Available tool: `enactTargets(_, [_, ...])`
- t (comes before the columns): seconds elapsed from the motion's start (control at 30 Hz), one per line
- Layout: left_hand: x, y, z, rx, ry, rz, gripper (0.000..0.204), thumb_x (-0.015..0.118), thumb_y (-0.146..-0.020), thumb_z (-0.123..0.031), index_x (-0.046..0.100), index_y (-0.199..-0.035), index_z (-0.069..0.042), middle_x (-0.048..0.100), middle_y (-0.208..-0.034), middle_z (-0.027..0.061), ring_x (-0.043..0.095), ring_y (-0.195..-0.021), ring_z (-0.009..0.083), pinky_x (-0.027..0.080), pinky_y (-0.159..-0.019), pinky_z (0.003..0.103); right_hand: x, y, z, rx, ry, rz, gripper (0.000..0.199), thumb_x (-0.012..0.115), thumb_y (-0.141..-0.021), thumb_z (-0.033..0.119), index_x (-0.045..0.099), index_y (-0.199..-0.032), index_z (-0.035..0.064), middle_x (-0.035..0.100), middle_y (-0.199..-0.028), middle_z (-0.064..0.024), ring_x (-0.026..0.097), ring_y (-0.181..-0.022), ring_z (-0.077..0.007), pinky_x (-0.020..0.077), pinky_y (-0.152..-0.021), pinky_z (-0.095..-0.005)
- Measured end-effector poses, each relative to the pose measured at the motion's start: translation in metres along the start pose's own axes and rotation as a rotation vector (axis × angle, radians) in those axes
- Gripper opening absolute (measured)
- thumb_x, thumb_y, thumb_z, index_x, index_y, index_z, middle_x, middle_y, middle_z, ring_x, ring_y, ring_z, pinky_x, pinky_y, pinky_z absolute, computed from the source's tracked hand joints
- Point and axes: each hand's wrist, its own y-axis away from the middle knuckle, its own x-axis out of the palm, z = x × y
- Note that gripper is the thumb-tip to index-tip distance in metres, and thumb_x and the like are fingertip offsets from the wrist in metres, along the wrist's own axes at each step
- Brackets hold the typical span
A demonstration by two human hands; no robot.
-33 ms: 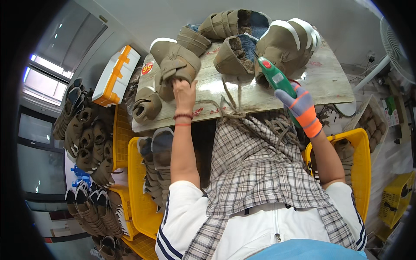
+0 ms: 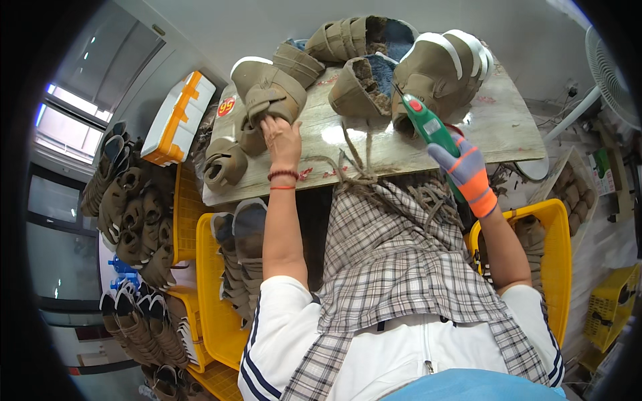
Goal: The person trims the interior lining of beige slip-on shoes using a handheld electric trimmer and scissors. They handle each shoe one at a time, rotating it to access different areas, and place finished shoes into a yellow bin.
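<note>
At the left of the table, my bare left hand (image 2: 283, 142) has its fingers stretched out, fingertips touching the opening of a khaki shoe (image 2: 277, 93) with a white-edged sole. This shoe rests toe-away on other khaki shoe pieces. In my right hand (image 2: 461, 167), which wears a grey and orange glove, is a green hand-held tool (image 2: 426, 121) with a red button and a thin dark tip. The tip points at a stack of khaki shoes (image 2: 435, 77) with white edges. Beside it lies a shoe with fuzzy brown lining (image 2: 361, 87).
The pale table (image 2: 321, 144) holds more khaki shoes at its back and a small shoe (image 2: 225, 164) at its left corner. Grey-brown strips (image 2: 364, 177) hang over the near edge. Yellow crates (image 2: 207, 294) with shoes flank me. A fan (image 2: 612, 87) stands at right.
My left hand's fingers have loosened and straightened at the shoe's opening, and the shoe has shifted very slightly. My right hand and the green tool have dipped a little.
</note>
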Motion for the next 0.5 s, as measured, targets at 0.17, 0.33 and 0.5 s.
enactTargets(0.17, [0.025,-0.01,-0.06,-0.035,0.409,-0.283,0.033,0.07,-0.072,-0.008,0.046,-0.093,0.0,0.044,-0.092,0.0166,0.045,-0.09,0.0309,0.037,-0.08,0.041,-0.019,0.024,-0.029,0.096,0.039,-0.099,0.045,0.074,-0.073,0.039,0.062,-0.093,0.0004,0.059,-0.064,-0.0031,0.053,-0.056,-0.0081,0.0434,-0.054,-0.0243])
enactTargets(0.33, [0.151,-0.004,-0.048,-1.094,1.272,0.169,0.052,0.071,-0.078,-0.031,0.052,-0.109,0.006,0.055,-0.109,0.0117,0.051,-0.092,0.0215,0.041,-0.075,0.031,-0.027,0.029,-0.039,0.125,0.097,-0.075,0.042,0.073,-0.073,0.039,0.063,-0.088,0.0019,0.056,-0.06,-0.0038,0.051,-0.053,-0.0098,0.0422,-0.052,-0.0262])
enactTargets(0.5, [0.111,-0.045,-0.082,-0.913,1.875,0.491,0.03,0.072,-0.076,-0.014,0.061,-0.099,0.002,0.063,-0.093,0.0064,0.059,-0.085,0.0178,0.045,-0.08,0.03,-0.033,0.029,-0.053,0.112,0.195,-0.138,0.043,0.074,-0.071,0.04,0.063,-0.091,0.0028,0.06,-0.063,-0.0057,0.055,-0.055,-0.0125,0.0446,-0.054,-0.0275])
